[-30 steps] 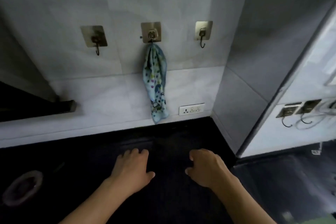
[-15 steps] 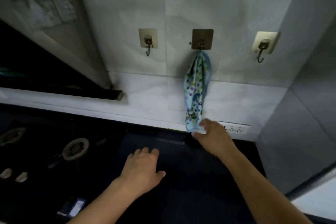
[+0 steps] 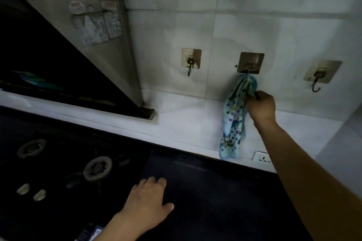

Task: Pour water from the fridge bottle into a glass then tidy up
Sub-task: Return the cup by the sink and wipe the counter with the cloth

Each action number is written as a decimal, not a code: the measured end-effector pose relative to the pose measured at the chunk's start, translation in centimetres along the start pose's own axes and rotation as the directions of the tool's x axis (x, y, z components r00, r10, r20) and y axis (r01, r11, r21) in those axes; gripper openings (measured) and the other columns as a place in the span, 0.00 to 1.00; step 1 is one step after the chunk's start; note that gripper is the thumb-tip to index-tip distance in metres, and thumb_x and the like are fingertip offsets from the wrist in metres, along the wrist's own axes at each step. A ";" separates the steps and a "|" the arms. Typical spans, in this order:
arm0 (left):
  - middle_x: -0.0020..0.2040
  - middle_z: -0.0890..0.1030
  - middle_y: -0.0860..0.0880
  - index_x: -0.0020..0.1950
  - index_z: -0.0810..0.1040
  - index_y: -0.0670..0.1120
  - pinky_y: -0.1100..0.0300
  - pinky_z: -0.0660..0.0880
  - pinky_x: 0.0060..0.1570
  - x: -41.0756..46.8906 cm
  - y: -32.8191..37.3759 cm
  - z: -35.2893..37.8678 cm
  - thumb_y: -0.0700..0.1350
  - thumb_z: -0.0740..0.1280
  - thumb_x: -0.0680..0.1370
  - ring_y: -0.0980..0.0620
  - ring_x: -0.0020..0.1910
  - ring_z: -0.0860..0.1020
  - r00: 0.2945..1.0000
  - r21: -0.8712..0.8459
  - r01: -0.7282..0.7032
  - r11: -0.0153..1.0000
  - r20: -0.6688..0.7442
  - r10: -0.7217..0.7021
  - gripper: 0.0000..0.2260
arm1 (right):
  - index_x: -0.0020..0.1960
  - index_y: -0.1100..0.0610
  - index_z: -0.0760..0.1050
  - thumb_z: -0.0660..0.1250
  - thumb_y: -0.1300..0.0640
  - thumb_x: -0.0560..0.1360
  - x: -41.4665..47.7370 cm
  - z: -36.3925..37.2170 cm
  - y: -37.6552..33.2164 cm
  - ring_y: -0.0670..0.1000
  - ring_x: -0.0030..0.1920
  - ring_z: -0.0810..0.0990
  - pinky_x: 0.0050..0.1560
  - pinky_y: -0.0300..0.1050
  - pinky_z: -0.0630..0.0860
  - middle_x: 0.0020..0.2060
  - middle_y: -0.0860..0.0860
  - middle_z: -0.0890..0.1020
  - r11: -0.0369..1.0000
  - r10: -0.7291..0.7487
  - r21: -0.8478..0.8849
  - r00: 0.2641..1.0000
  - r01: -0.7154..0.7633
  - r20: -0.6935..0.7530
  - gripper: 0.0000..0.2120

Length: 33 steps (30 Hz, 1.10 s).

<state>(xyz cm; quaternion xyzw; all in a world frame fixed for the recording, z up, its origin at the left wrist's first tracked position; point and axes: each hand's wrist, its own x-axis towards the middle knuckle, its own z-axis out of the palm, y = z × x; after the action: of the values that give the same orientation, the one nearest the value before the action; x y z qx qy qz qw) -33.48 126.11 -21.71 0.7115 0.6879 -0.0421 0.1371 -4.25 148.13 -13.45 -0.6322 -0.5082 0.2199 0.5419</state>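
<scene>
A light blue cloth with coloured dots (image 3: 233, 123) hangs from the middle wall hook (image 3: 250, 63) on the white tiled wall. My right hand (image 3: 261, 106) is raised to the cloth's upper part, just below the hook, with its fingers closed on the fabric. My left hand (image 3: 148, 204) lies flat, palm down and fingers apart, on the black countertop (image 3: 215, 197). No bottle or glass is in view.
A gas hob with two burners (image 3: 97, 167) and knobs (image 3: 31, 191) sits at the left. A slanted range hood (image 3: 68, 55) hangs above it. Empty hooks (image 3: 191, 61) (image 3: 320, 76) flank the cloth. A wall socket (image 3: 262, 157) sits just above the counter.
My right hand rose from the counter to the cloth's bottom, then up to its top, and closed on it. The view swung left, showing the hob. My left hand stayed on the counter.
</scene>
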 end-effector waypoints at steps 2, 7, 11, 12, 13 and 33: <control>0.65 0.73 0.49 0.70 0.67 0.52 0.51 0.70 0.65 0.3 -0.4 -0.4 0.63 0.64 0.75 0.47 0.65 0.71 1.000 0.010 -0.007 1.000 -0.005 0.007 0.28 | 0.29 0.54 0.59 0.61 0.61 0.71 -0.5 -0.8 -1.6 0.50 0.28 0.63 0.35 0.46 0.62 0.26 0.52 0.65 0.994 -0.087 0.062 0.994 0.091 -0.063 0.15; 0.64 0.74 0.50 0.69 0.68 0.52 0.53 0.71 0.64 1.6 -0.1 -1.5 0.63 0.64 0.75 0.48 0.64 0.72 0.996 -0.024 -0.075 0.997 -0.054 0.073 0.26 | 0.33 0.53 0.71 0.62 0.57 0.72 -1.4 -3.5 -7.2 0.48 0.32 0.71 0.34 0.43 0.67 0.29 0.49 0.73 0.960 -0.234 0.116 0.960 0.253 -0.154 0.08; 0.64 0.74 0.50 0.70 0.68 0.52 0.53 0.71 0.65 2.5 1.1 -2.6 0.63 0.64 0.76 0.48 0.64 0.72 0.985 -0.071 -0.150 0.986 -0.094 0.143 0.26 | 0.40 0.60 0.76 0.62 0.57 0.74 0.1 -5.1 -9.9 0.49 0.35 0.74 0.37 0.43 0.69 0.34 0.52 0.76 0.958 -0.269 0.065 0.956 0.278 -0.120 0.08; 0.64 0.74 0.51 0.69 0.68 0.52 0.53 0.71 0.64 2.6 1.4 -2.8 0.63 0.64 0.76 0.49 0.64 0.72 0.982 -0.073 -0.168 0.983 -0.101 0.160 0.25 | 0.42 0.62 0.77 0.63 0.56 0.75 0.9 -5.3 -10.2 0.49 0.36 0.74 0.37 0.43 0.70 0.34 0.52 0.77 0.968 -0.242 0.038 0.964 0.247 -0.112 0.10; 0.63 0.74 0.51 0.68 0.69 0.52 0.53 0.71 0.64 2.7 1.7 -3.0 0.63 0.64 0.76 0.49 0.64 0.73 0.979 -0.072 -0.183 0.980 -0.108 0.175 0.25 | 0.43 0.63 0.78 0.64 0.56 0.75 1.6 -5.4 -10.4 0.49 0.36 0.75 0.38 0.43 0.70 0.35 0.53 0.78 0.978 -0.204 0.012 0.974 0.206 -0.102 0.10; 0.58 0.77 0.54 0.64 0.72 0.53 0.59 0.76 0.54 2.7 1.0 -5.3 0.60 0.65 0.77 0.54 0.58 0.77 0.950 -0.239 -0.208 0.949 -0.281 0.138 0.19 | 0.44 0.56 0.82 0.70 0.63 0.71 1.2 -6.3 -15.6 0.45 0.38 0.80 0.43 0.43 0.77 0.39 0.54 0.83 0.947 -0.316 0.027 0.918 0.319 0.241 0.04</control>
<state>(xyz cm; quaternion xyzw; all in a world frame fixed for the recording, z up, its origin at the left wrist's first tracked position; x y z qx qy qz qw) -33.07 130.07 -17.20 0.7440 0.6338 0.1566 0.1426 -4.89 144.70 3.08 -0.5135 -0.6676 0.2014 0.5001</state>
